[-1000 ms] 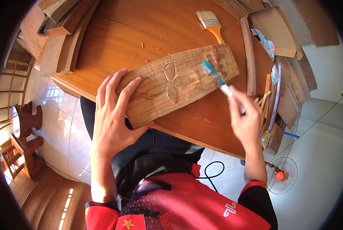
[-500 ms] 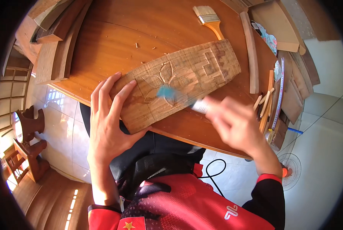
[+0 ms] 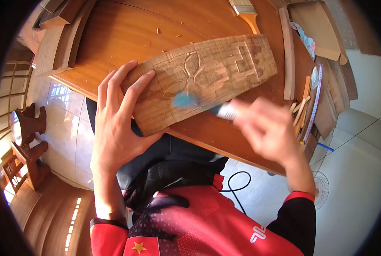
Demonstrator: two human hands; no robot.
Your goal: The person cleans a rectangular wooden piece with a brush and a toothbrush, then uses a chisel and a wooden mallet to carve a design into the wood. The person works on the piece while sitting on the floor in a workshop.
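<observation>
Across swept the small teal brush (image 3: pixel 225 111), from the angular carving (image 3: pixel 247 64) a second earlier to the lower-left side of the flower carving (image 3: pixel 192 70)! The right hand (image 3: pixel 269 128) was wrapped around its handle, fingers closed tight, all blurred. And the left hand (image 3: pixel 117 117)? Fingers splayed over the far edge, thumb along the near one, gripping the left end of the carved board (image 3: pixel 212 79). That lay aslant on the table (image 3: pixel 118 45), one corner jutting past the edge, a wide paintbrush (image 3: pixel 249 19) just beyond, wood shavings (image 3: pixel 158 31) scattered about.
</observation>
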